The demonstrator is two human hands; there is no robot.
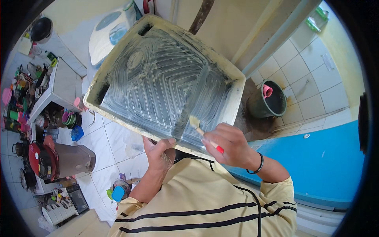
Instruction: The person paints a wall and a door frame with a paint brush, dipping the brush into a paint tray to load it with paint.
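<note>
Head view: a pale tiled floor (104, 144) spreads toward 8 o'clock, and a white-tiled surface (65, 82) at 9 to 10 o'clock has crowded kitchenware (37, 79) beside it. A red-lidded appliance (41, 160) sits between 8 and 9, a blue panel (300, 162) near 4, and a dark bucket (256, 104) with a pink dipper (267, 91) inside between 2 and 3.

The tray (154, 89) lies just above the middle, its streaked, pale-smeared inside facing the camera and its long axis running from 10 to 4 o'clock. The left hand (162, 154) grasps its near rim, thumb on top. The right hand (229, 146) has its grip closed around the brush (200, 130), over the tray's 4 o'clock end; bristles point between 10 and 11, the red handle end toward 4 to 5.

The left fingers are mostly hidden behind the tray, as is its underside. Whether the bristles press on the coating is hard to make out. The dark fisheye border cuts off the outer clutter, too small to sort.
</note>
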